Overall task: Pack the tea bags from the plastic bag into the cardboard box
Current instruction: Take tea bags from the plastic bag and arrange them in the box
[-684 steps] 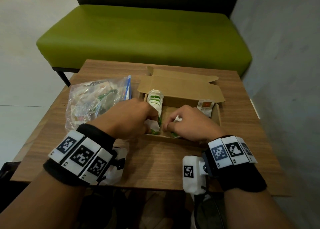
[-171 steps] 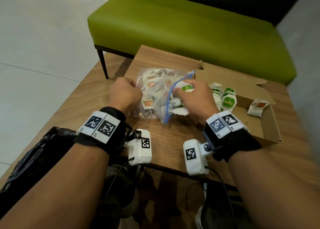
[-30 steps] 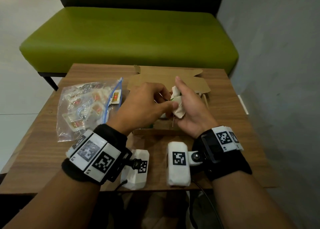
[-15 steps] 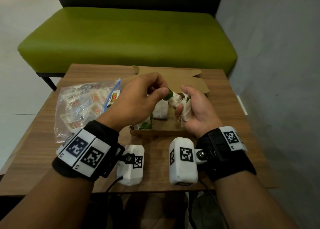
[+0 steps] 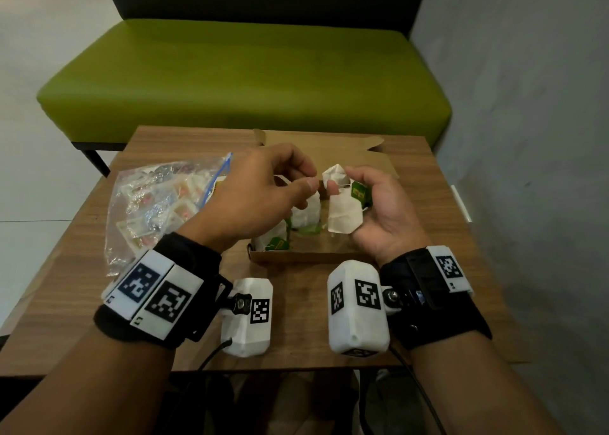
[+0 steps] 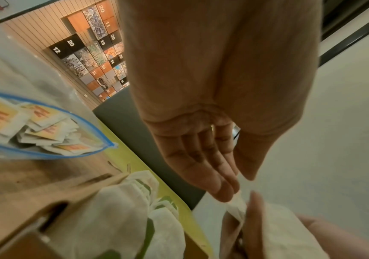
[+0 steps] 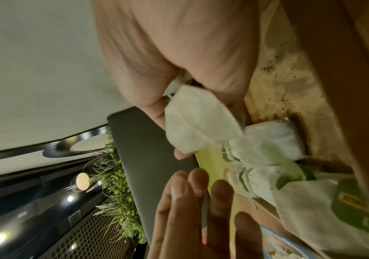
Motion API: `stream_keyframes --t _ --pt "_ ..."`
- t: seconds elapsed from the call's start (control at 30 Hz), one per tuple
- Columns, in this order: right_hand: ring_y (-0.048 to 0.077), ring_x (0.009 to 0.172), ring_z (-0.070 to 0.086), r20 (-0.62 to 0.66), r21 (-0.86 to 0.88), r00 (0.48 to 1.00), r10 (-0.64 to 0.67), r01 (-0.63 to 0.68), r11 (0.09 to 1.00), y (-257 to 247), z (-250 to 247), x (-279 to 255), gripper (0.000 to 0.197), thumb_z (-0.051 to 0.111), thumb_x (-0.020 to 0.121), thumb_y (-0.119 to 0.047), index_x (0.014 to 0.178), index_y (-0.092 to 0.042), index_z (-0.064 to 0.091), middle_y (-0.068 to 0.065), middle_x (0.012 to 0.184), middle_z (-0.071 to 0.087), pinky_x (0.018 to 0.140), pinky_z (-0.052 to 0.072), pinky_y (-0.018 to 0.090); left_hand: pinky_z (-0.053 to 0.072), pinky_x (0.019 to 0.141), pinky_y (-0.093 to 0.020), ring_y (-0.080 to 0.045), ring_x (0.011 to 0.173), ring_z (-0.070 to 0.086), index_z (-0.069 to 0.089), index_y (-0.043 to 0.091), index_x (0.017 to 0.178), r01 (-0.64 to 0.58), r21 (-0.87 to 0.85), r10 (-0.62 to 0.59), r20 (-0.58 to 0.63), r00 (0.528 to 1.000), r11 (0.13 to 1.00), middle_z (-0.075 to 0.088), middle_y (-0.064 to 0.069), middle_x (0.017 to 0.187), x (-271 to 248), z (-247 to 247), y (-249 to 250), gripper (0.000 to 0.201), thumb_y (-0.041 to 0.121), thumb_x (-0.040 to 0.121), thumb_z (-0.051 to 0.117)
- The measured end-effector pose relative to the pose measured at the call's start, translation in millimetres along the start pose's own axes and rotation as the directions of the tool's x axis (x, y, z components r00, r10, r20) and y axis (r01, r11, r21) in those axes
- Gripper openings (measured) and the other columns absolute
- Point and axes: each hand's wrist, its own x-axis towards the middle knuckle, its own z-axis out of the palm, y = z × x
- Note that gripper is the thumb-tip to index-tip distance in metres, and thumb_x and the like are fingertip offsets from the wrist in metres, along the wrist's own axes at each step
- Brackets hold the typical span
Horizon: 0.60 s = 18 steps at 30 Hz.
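Both hands hover over the open cardboard box (image 5: 296,258) at the table's middle. My right hand (image 5: 346,187) grips a small bunch of white tea bags (image 5: 344,214) with a green tag (image 5: 359,191) by its fingers; one bag (image 7: 197,122) hangs below the thumb. My left hand (image 5: 311,179) meets them from the left, thumb and forefinger pinched on a thin string by the top of the bunch (image 6: 237,201). More white and green tea bags (image 5: 306,215) stand in the box's left part (image 6: 123,210). The clear plastic bag (image 5: 155,204) with blue zip lies left, holding several orange-labelled sachets (image 6: 43,131).
The small wooden table (image 5: 296,329) ends close behind the box's raised lid flap (image 5: 329,148). A green bench (image 5: 247,72) stands behind it and a grey wall (image 5: 527,138) runs along the right side. Bare box floor (image 7: 283,84) shows right of the stacked bags.
The green tag my left fingers pinched half a second ago now sits by my right hand's fingers. My left thumb and forefinger have closed in beside the right hand's bags, one of which hangs lower.
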Motion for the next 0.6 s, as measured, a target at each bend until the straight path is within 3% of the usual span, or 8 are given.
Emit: stream_keyframes --t 0.1,0.17,0.2,0.27,0.37,0.43,0.53,0.6 --pt "0.025 0.083 0.064 -0.008 -0.003 0.998 -0.06 0.06 0.998 -3 -4 4 0.025 0.054 0.093 0.002 0.071 0.001 0.066 0.018 0.091 0.064 0.071 0.06 0.028 0.054 0.059 -0.028 -0.011 0.073 0.07 0.068 0.022 0.093 -0.018 0.051 0.018 0.017 1.0 0.999 0.071 0.005 0.087 0 7 0 0.01 0.03 0.089 0.07" --pt "0.025 0.081 0.062 -0.019 0.036 0.995 -0.093 0.094 0.995 -6 -7 4 0.044 0.053 0.093 0.003 0.051 -0.004 0.064 0.016 0.09 0.062 0.075 0.057 0.028 0.048 0.061 -0.021 -0.001 0.069 0.065 0.069 0.024 0.092 -0.035 0.086 0.032 0.035 0.999 0.996 0.07 0.008 0.086 1 9 0 0.01 0.032 0.088 0.072" --pt "0.024 0.079 0.061 -0.003 0.069 0.996 -0.092 0.092 0.993 -7 -8 3 0.044 0.053 0.092 0.003 0.05 -0.005 0.063 0.016 0.094 0.061 0.079 0.056 0.028 0.046 0.061 -0.018 0.004 0.067 0.062 0.069 0.025 0.093 -0.042 0.103 0.036 0.054 0.998 0.994 0.07 0.009 0.086 1 11 -1 0.013 0.035 0.086 0.074" --pt "0.021 0.074 0.061 0.028 0.106 0.996 -0.084 0.081 0.991 -8 -7 2 0.03 0.055 0.091 0.001 0.062 -0.005 0.06 0.017 0.097 0.059 0.086 0.055 0.03 0.046 0.06 -0.013 0.006 0.066 0.061 0.067 0.026 0.094 -0.053 0.155 0.034 0.122 0.992 0.986 0.07 0.012 0.086 0 14 -1 0.025 0.042 0.078 0.079" --pt "0.018 0.068 0.058 0.005 0.164 0.99 -0.14 0.137 0.977 -10 -6 1 0.013 0.058 0.092 -0.001 0.08 -0.006 0.057 0.014 0.09 0.058 0.065 0.055 0.024 0.048 0.063 -0.015 0.002 0.074 0.063 0.064 0.028 0.094 -0.073 0.34 -0.005 0.224 0.975 0.938 0.069 0.014 0.091 0 19 -5 0.029 0.045 0.077 0.08" --pt "0.015 0.062 0.055 -0.012 0.198 0.982 -0.19 0.188 0.962 -14 -6 -1 0.01 0.063 0.092 -0.004 0.085 -0.007 0.056 0.011 0.088 0.055 0.061 0.052 0.022 0.05 0.069 -0.022 0.0 0.081 0.062 0.063 0.029 0.098 -0.077 0.44 -0.027 0.227 0.974 0.895 0.066 0.014 0.097 1 19 -9 0.026 0.044 0.082 0.076" --pt "0.013 0.058 0.054 0.048 0.208 0.977 -0.209 0.195 0.958 -17 -10 -1 0.014 0.066 0.086 -0.003 0.084 -0.009 0.053 0.007 0.084 0.052 0.058 0.051 0.023 0.055 0.076 -0.03 -0.003 0.086 0.064 0.055 0.029 0.119 -0.027 0.365 -0.037 0.168 0.985 0.931 0.061 0.014 0.112 1 22 -10 0.045 0.047 0.082 0.074" --pt "0.015 0.065 0.057 0.143 0.178 0.968 -0.205 0.179 0.968 -16 -11 -2 0.016 0.067 0.081 -0.003 0.082 -0.009 0.053 0.007 0.085 0.052 0.072 0.053 0.025 0.057 0.081 -0.032 -0.002 0.092 0.066 0.052 0.031 0.125 -0.006 0.206 -0.03 0.173 0.984 0.979 0.063 0.015 0.116 0 26 -4 0.056 0.053 0.079 0.074"
